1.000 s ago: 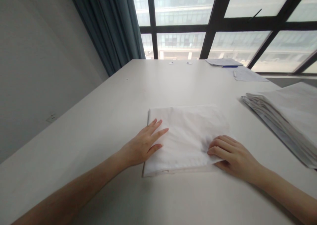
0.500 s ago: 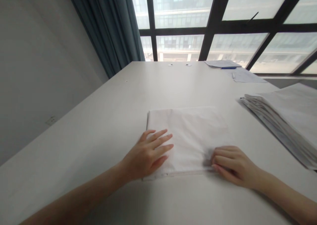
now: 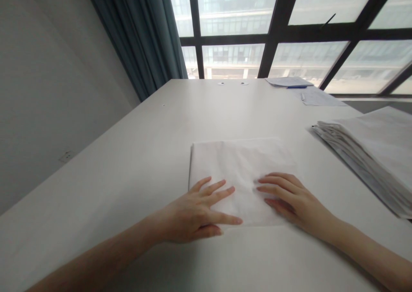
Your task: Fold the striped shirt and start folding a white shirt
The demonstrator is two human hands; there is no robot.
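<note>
A folded white cloth [image 3: 240, 163] lies flat in the middle of the white table [image 3: 135, 155]. My left hand [image 3: 196, 210] rests on the cloth's near left corner, fingers stretched out and spread flat. My right hand [image 3: 289, 197] lies on the near right part of the cloth, fingers extended and pointing left, pressed flat on the fabric. The two hands' fingertips are a short gap apart. Neither hand grips anything.
A thick stack of folded white cloths [image 3: 370, 150] sits at the right edge. Papers [image 3: 317, 97] and a blue pen [image 3: 298, 86] lie at the far right by the window. A teal curtain [image 3: 144, 39] hangs at the far left. A grey wall runs along the left.
Both hands have slid inward along the cloth's near edge toward each other. My right hand has uncurled from bent fingers to flat ones. The cloth's near edge now lies flatter.
</note>
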